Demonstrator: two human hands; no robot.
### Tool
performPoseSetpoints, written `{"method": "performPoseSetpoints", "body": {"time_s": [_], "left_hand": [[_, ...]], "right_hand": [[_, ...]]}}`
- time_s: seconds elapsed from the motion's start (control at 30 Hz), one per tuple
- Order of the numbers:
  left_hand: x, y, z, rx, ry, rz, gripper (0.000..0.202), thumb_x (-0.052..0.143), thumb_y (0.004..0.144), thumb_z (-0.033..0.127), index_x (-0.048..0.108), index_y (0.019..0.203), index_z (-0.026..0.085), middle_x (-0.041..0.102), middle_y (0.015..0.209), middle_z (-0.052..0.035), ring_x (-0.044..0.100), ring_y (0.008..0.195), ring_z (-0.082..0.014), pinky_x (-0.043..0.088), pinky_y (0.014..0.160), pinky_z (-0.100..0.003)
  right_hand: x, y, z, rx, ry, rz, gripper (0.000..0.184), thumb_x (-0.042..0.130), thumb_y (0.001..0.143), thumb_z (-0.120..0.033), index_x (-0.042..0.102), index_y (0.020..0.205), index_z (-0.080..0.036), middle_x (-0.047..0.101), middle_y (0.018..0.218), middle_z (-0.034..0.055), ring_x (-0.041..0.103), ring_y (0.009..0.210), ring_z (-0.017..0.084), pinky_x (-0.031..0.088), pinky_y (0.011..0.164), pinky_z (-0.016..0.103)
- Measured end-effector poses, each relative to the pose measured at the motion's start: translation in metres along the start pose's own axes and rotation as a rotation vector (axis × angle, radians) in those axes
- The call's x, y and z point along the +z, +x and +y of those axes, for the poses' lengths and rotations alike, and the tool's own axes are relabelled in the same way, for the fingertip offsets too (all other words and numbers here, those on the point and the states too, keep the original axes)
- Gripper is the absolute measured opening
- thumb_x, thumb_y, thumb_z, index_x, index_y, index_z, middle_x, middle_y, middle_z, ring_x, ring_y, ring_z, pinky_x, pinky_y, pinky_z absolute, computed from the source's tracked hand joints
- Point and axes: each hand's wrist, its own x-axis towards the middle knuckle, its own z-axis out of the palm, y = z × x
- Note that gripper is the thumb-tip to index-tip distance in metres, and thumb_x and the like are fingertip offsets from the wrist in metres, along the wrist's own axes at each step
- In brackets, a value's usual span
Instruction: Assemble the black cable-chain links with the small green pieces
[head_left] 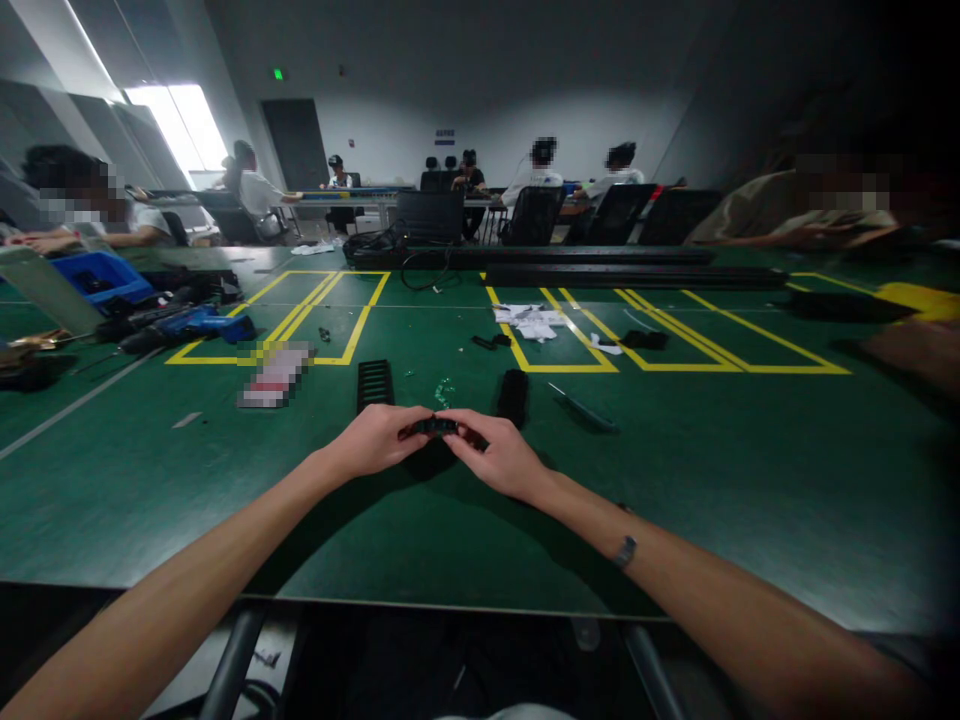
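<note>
Fingertip work on a small black part [437,427]

Its two ends are pinched by the fingers of the left hand [379,438] and right hand [495,455], over the green table [420,560]. Green bits [444,392] are seen just beyond, between a slotted black piece [373,385] and a dark block [513,398]. Close two-handed handling is judged the step in hand — a steady, light pinch from both sides seems called for.

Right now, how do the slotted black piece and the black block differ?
The slotted black piece shows distinct crossbars; the black block looks nearly solid. The slotted black piece lies beyond the left hand, the black block beyond the right hand. Both lie on the green table.
</note>
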Motion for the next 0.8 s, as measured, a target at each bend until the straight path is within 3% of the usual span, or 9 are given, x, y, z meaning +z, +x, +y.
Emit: {"method": "performPoseSetpoints", "body": {"time_s": [0.8], "left_hand": [[0.0023,-0.0018,-0.0023,0.009,-0.003,0.053,0.032,0.057,0.091,0.023,0.063,0.122,0.018,0.068,0.084,-0.0022,0.058,0.067,-0.0100,0.040,0.062,-0.019]], "right_hand": [[-0.0010,-0.0007,0.0029,-0.013,-0.033,0.000,0.033,0.057,0.094,-0.021,0.064,0.126,-0.020,0.063,0.076,-0.0009,0.055,0.062,0.012,0.042,0.061,0.022]]}}
